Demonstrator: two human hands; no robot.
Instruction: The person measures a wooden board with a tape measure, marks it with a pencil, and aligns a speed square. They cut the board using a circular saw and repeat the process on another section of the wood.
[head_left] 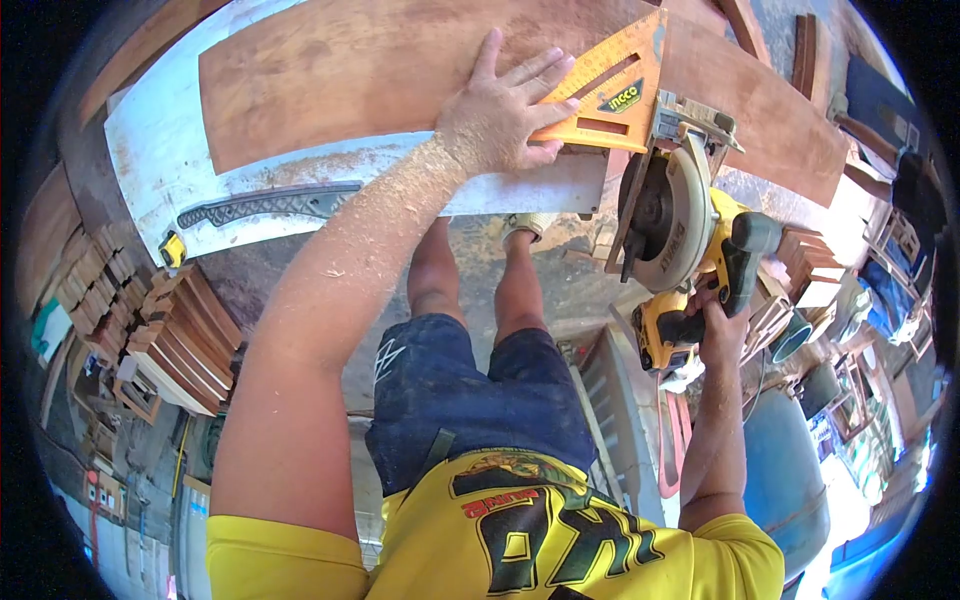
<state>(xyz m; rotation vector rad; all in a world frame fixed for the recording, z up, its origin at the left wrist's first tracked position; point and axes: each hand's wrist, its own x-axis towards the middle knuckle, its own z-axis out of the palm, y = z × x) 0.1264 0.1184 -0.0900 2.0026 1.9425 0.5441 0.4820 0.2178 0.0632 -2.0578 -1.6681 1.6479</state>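
The left hand (505, 115), fingers spread, presses the orange square (610, 95) flat on the board (350, 70) lying crosswise on the tabletop (160, 160). The right hand (722, 325), fingers wrapped round the saw (680, 215) handle, holds it just right of the square.

Single fisheye view, worn on the head, facing steeply down along the body; close in, wooden board (400, 70) at top edge, yellow shirt (520, 530) at bottom.

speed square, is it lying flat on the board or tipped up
Flat: the speed square lies on the board, with the left hand spread across it.
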